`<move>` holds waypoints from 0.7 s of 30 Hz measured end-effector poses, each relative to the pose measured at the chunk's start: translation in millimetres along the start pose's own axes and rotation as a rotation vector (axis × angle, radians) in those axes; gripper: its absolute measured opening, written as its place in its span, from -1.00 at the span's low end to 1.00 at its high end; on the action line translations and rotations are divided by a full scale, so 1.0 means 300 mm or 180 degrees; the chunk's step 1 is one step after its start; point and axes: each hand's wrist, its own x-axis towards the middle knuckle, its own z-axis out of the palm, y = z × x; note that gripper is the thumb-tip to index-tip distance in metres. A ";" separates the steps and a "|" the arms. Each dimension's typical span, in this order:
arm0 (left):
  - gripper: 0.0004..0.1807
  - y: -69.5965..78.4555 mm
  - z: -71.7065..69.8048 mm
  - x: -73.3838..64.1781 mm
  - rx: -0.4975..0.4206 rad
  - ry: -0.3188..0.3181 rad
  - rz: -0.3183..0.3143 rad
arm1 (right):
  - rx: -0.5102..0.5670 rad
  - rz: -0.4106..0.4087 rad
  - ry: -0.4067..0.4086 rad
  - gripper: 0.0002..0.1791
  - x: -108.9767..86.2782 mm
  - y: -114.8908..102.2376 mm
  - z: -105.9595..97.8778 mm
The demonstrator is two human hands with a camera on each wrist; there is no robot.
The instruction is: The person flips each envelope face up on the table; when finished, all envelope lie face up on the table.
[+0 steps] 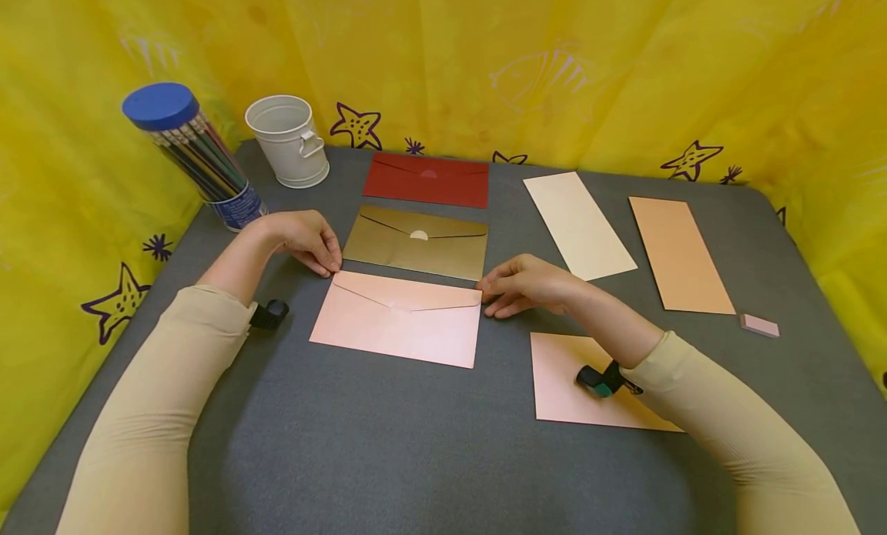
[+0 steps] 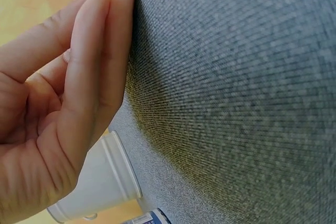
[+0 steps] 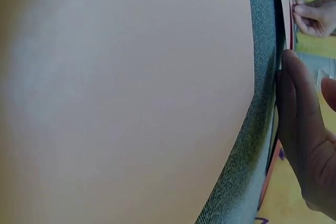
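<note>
A pale pink envelope (image 1: 402, 323) with its flap side up lies flat on the grey table. At its upper left corner my left hand (image 1: 308, 242) pinches the edge between thumb and fingertips. In the left wrist view, the left hand's fingers (image 2: 86, 51) meet close over the cloth, with a sliver of pink at their tips. My right hand (image 1: 527, 285) is at the upper right corner, fingertips touching the envelope's edge. The right wrist view shows the right hand's fingers (image 3: 299, 98) fairly straight, the thumb apart from them. Just beyond lies a gold envelope (image 1: 416, 254).
Behind the gold envelope is a red envelope (image 1: 426, 181). A cream card (image 1: 580, 225), an orange card (image 1: 682, 254) and a pink eraser (image 1: 759, 326) lie to the right. Under my right forearm is a pink card (image 1: 561, 389). A white bucket (image 1: 287, 142) and a pencil tub (image 1: 201, 154) stand at back left.
</note>
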 end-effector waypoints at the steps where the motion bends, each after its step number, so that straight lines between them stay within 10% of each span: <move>1: -0.89 0.000 0.000 0.000 -0.0007 0.0005 -0.0003 | -0.0017 -0.0003 -0.0003 -0.58 -0.002 -0.001 0.000; 21: -0.80 0.052 0.025 -0.007 0.0095 0.0591 0.0432 | -0.0054 -0.0059 0.0081 -0.57 -0.010 -0.008 -0.019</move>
